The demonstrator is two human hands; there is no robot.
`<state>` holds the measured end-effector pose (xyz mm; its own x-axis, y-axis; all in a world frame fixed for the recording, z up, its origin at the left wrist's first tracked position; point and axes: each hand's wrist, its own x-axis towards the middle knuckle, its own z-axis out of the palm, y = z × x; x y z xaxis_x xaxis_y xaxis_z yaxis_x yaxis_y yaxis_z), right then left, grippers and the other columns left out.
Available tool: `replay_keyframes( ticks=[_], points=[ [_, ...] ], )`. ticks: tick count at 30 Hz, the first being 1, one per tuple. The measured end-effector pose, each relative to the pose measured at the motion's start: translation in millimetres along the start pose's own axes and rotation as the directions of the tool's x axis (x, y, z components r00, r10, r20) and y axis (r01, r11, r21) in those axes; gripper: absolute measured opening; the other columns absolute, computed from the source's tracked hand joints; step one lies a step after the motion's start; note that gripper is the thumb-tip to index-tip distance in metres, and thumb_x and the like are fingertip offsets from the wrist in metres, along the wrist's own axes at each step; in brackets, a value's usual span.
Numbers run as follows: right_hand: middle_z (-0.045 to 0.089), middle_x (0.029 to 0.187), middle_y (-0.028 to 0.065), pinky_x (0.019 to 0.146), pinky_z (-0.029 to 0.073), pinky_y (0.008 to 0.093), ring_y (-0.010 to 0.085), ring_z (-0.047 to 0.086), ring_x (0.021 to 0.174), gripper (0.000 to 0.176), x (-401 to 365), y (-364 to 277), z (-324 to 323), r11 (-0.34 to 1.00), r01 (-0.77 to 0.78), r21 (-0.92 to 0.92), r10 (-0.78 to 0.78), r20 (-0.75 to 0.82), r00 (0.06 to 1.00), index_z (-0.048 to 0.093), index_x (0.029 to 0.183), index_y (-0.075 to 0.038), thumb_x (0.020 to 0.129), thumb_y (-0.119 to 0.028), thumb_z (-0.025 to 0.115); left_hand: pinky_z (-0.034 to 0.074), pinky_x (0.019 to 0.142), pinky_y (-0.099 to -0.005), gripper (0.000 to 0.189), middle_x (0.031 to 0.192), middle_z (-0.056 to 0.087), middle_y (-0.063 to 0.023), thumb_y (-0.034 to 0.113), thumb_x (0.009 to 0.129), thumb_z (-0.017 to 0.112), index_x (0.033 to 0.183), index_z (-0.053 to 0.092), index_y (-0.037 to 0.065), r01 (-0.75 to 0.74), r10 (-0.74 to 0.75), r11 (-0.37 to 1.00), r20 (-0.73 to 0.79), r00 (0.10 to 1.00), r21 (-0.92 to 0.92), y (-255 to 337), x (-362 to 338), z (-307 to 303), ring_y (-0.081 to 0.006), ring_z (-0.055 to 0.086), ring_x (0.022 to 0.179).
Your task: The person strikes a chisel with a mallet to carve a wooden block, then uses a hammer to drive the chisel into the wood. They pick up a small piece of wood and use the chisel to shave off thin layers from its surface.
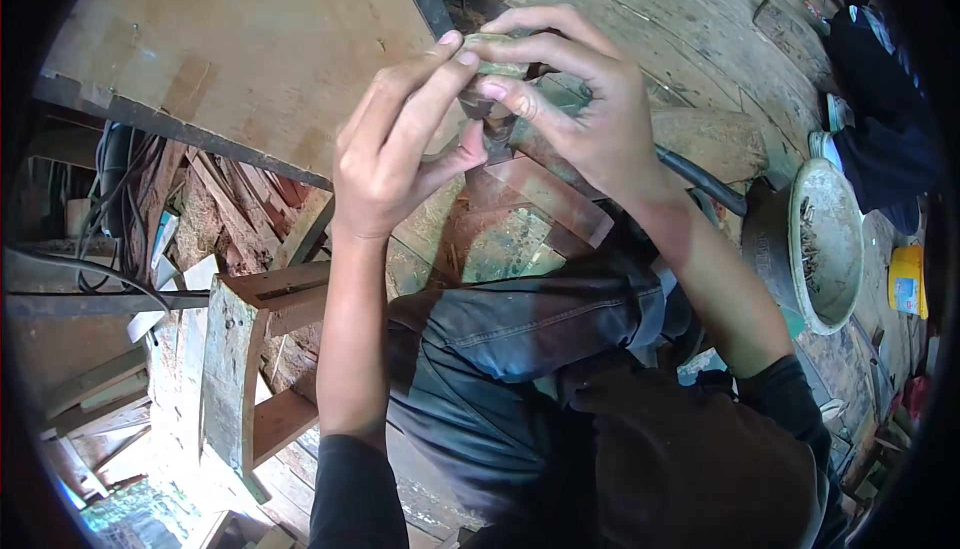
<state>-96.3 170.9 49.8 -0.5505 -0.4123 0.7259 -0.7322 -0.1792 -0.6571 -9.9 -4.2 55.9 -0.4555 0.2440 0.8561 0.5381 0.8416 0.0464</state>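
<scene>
A small, rounded, greenish-tan piece (pixel 497 57) is held up between my hands at the corner of the wooden board. My right hand (pixel 595 99) grips it, with the thumb below and the bent fingers over its top. From the other side, my left hand (pixel 385 144) presses its fingertips on the left end, while its thumb points in underneath. Fingers cover much of the piece, and I cannot tell what it is. Below the hands lies a flat reddish-brown wood strip (pixel 550 199) on the floor, close to my bent knee.
A large brown board with a dark edge (pixel 250 39) fills the upper left. Beneath it are black cables (pixel 115 199), wood scraps and a wooden stool-like frame (pixel 235 369). To the right stand a log (pixel 710 139), a whitish basin (pixel 835 239) and a yellow container (pixel 905 279).
</scene>
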Motion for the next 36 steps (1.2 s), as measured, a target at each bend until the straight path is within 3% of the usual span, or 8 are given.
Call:
replay_keyframes(
  ticks=[2, 6, 12, 15, 21, 26, 29, 36],
  points=[
    [0.067, 0.109, 0.0076, 0.082, 0.054, 0.0308, 0.0187, 0.067, 0.093, 0.022, 0, -1, -2, 1.000, 0.011, -0.013, -0.011, 0.019, 1.000, 0.076, 0.102, -0.006, 0.081, -0.010, 0.079, 0.059, 0.072, -0.0336, 0.054, 0.110, 0.072, -0.0136, 0.002, 0.068, 0.082, 0.119, 0.065, -0.002, 0.099, -0.099, 0.991, 0.007, 0.995, -0.091, -3, -3, -2, -0.0255, 0.070, 0.083],
    [0.067, 0.108, 0.0073, 0.081, 0.054, 0.0304, 0.0178, 0.067, 0.093, 0.022, -2, -2, -1, 1.000, -0.011, -0.009, 0.011, 0.021, 1.000, 0.076, 0.103, -0.007, 0.082, -0.009, 0.079, 0.060, 0.072, -0.0327, 0.059, 0.115, 0.072, -0.0136, -0.004, 0.069, 0.079, 0.125, 0.059, -0.003, 0.045, -0.041, 0.995, 0.042, 0.998, -0.091, -1, 14, -12, -0.0241, 0.071, 0.081],
    [0.067, 0.112, 0.0049, 0.075, 0.053, 0.0279, 0.0156, 0.066, 0.095, 0.024, 0, 3, -6, 0.994, -0.085, 0.068, 0.083, 0.029, 0.996, 0.076, 0.108, -0.011, 0.085, -0.011, 0.076, 0.060, 0.091, -0.0353, 0.067, 0.128, 0.066, -0.0125, -0.002, 0.072, 0.081, 0.133, 0.056, 0.001, 0.217, -0.200, 0.943, 0.091, 0.976, -0.253, 7, 0, -1, -0.0290, 0.066, 0.114],
    [0.066, 0.114, 0.0043, 0.074, 0.052, 0.0271, 0.0150, 0.066, 0.096, 0.024, -3, 0, -5, 0.992, -0.101, 0.076, 0.097, 0.048, 0.994, 0.076, 0.110, -0.012, 0.085, -0.012, 0.076, 0.059, 0.092, -0.0382, 0.079, 0.128, 0.063, -0.0223, -0.003, 0.071, 0.084, 0.139, 0.046, -0.002, 0.281, -0.284, 0.910, 0.036, 0.958, -0.305, 15, -3, 3, -0.0322, 0.064, 0.118],
    [0.066, 0.114, 0.0038, 0.074, 0.052, 0.0267, 0.0145, 0.065, 0.095, 0.024, -4, 1, -7, 0.998, -0.052, 0.026, 0.051, 0.039, 0.998, 0.076, 0.110, -0.011, 0.085, -0.010, 0.076, 0.061, 0.083, -0.0349, 0.071, 0.120, 0.068, -0.0194, 0.003, 0.068, 0.088, 0.131, 0.055, -0.004, 0.100, -0.100, 0.991, 0.003, 0.995, -0.090, 7, 1, -3, -0.0289, 0.068, 0.109],
    [0.066, 0.113, 0.0045, 0.074, 0.052, 0.0268, 0.0146, 0.065, 0.095, 0.023, -6, -2, -4, 0.996, -0.076, 0.042, 0.074, 0.044, 0.996, 0.076, 0.108, -0.011, 0.085, -0.010, 0.076, 0.059, 0.071, -0.0297, 0.060, 0.103, 0.074, -0.0117, 0.009, 0.066, 0.091, 0.117, 0.064, -0.005, -0.096, 0.088, 0.992, 0.099, 0.991, 0.079, 2, 11, -18, -0.0236, 0.073, 0.084],
    [0.066, 0.113, 0.0050, 0.074, 0.052, 0.0269, 0.0148, 0.065, 0.095, 0.023, -5, -1, -3, 0.997, -0.061, 0.041, 0.059, 0.049, 0.997, 0.076, 0.108, -0.010, 0.085, -0.011, 0.077, 0.059, 0.071, -0.0296, 0.057, 0.100, 0.075, -0.0116, 0.008, 0.067, 0.089, 0.117, 0.064, -0.004, -0.149, 0.135, 0.984, 0.141, 0.981, 0.099, 2, 17, -21, -0.0230, 0.073, 0.080],
    [0.066, 0.114, 0.0060, 0.074, 0.053, 0.0266, 0.0151, 0.065, 0.096, 0.025, -7, -2, -4, 0.998, -0.057, 0.036, 0.055, 0.036, 0.998, 0.076, 0.110, -0.011, 0.085, -0.011, 0.076, 0.060, 0.076, -0.0317, 0.052, 0.102, 0.073, -0.0173, -0.002, 0.071, 0.081, 0.119, 0.062, -0.005, -0.062, 0.060, 0.998, 0.085, 0.995, 0.025, -3, 11, -12, -0.0261, 0.074, 0.087]
  ],
)
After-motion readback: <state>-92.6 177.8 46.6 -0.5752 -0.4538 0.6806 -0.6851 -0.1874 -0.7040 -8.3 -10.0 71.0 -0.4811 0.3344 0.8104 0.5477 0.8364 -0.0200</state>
